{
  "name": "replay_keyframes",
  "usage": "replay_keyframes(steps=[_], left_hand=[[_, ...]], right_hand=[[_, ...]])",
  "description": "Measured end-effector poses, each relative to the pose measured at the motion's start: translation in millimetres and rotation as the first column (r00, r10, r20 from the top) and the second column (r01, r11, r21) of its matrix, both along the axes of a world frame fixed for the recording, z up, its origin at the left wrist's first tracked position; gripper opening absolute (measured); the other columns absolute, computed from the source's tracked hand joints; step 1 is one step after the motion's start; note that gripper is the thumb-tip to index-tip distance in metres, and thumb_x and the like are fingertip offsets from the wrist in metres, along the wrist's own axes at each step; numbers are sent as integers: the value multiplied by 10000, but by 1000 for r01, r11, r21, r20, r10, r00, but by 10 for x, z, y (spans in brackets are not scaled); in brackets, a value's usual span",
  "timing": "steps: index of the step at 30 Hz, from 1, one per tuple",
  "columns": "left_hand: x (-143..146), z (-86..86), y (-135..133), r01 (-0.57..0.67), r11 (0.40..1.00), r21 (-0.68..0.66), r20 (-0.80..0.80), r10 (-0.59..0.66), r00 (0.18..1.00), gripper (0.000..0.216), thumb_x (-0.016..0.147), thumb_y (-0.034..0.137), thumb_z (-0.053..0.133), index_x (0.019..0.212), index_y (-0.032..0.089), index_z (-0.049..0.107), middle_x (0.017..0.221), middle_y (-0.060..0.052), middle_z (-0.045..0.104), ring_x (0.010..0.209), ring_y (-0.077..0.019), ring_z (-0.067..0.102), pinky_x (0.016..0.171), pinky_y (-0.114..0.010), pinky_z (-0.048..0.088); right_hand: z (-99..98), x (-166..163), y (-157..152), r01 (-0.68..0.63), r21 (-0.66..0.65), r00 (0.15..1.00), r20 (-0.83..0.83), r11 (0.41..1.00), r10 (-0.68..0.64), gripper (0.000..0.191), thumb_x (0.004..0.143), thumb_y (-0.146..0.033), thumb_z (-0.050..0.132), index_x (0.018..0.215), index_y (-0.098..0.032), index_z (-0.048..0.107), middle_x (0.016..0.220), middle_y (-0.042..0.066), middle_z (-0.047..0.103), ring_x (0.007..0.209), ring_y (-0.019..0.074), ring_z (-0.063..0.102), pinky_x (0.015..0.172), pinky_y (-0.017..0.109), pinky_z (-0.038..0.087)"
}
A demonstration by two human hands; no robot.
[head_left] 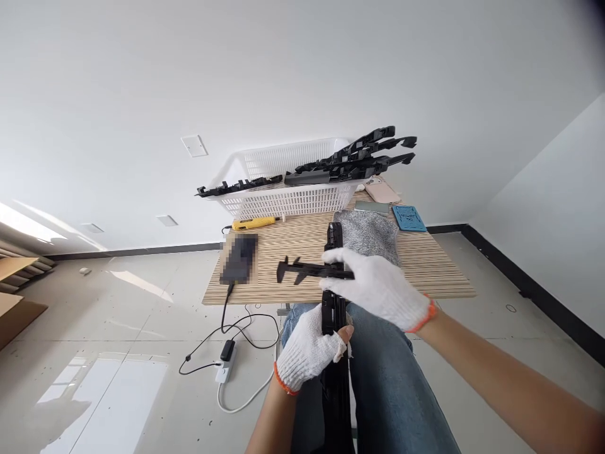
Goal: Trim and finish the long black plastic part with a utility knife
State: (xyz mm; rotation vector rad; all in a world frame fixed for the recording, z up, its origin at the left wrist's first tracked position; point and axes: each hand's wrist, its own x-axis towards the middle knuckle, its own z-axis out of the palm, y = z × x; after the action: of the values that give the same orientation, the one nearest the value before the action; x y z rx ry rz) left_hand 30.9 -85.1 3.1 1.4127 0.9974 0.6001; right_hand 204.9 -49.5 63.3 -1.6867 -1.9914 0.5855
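- Head view, surroundings: a striped wooden table (428,268) carries a white perforated plastic basket (283,197) at its far edge. Nearer lie one yellow utility knife (255,222), one blurred dark flat device (239,258) with a cable, one grey knitted cloth (371,234), one pink phone (380,189) and one small blue card (409,218).
- Long black plastic parts (359,154) jut over the basket rim – about three on the right and one on the left.
- The long black plastic rail (334,243) runs from the lap onto the table, its long axis pointing away from the person; the cloth lies just beside its far end.
- The left hand (309,353), in a white knit glove, is closed around the rail's lower stretch.
- The right hand (378,287), also gloved, grips one black plastic caliper (307,270) – held crosswise over the rail, with its jaws pointing left.
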Motion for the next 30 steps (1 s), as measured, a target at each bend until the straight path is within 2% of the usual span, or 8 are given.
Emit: replay_keyframes(steps=[5,10,12,14,18,22,25,30], left_hand=[[-35,-5,55,-31,997,-70,56,35,998,353,859,502,685,801,189,533,603,36,525,585,-125,502,620,-268,429],[-172,-171,-15,51,981,-185,348,17,937,728,808,785,635,1144,139,628,913,-109,697,776,-202,655,670,-300,505],[-183,-267,-59,61,970,-234,445,51,894,880,639,780,797,1213,143,598,914,-114,717,732,-195,663,627,-284,507],[-157,-344,-71,3,963,-270,425,116,898,794,666,624,881,1234,168,564,984,-119,734,777,-191,687,657,-276,527],[-91,-379,-24,-79,909,-409,440,272,856,618,772,601,815,1162,214,532,1001,-85,718,800,-195,726,639,-275,572],[-111,-334,16,-21,900,-436,455,241,857,627,800,606,784,1197,229,479,952,-63,706,717,-201,729,551,-286,588],[-148,-322,32,25,900,-436,470,204,859,608,858,576,734,1260,230,436,956,-72,723,653,-191,731,496,-253,563],[-140,-375,44,68,887,-457,516,202,832,491,914,543,669,1174,225,400,944,-85,740,665,-226,759,451,-238,547]], right_hand=[[-29,-229,124,5,10,979,205,1000,-7,336,962,-383,612,1274,-294,700,1015,23,816,928,263,767,732,334,537],[136,-212,414,16,190,951,299,982,-74,399,999,-390,545,1365,-276,655,1021,68,812,900,291,770,720,359,541],[221,-257,596,20,246,946,308,969,-98,414,1011,-401,520,1385,-273,642,1003,80,810,893,296,767,717,364,543],[284,-341,797,12,251,950,298,968,-89,426,1014,-422,506,1399,-286,628,1014,83,808,916,302,763,712,369,545],[325,-511,1076,7,182,958,282,983,-59,419,999,-424,517,1375,-281,633,1037,96,803,957,307,753,690,363,532],[319,-445,1038,87,139,970,216,987,-115,430,962,-535,541,1275,-265,662,954,89,799,909,310,748,659,349,498],[329,-254,932,163,103,970,165,981,-178,578,891,-647,587,1317,-258,610,969,97,790,948,335,734,669,354,479],[326,0,854,197,50,952,227,979,-203,680,847,-753,552,1256,-212,586,993,132,776,889,328,727,619,333,442]])
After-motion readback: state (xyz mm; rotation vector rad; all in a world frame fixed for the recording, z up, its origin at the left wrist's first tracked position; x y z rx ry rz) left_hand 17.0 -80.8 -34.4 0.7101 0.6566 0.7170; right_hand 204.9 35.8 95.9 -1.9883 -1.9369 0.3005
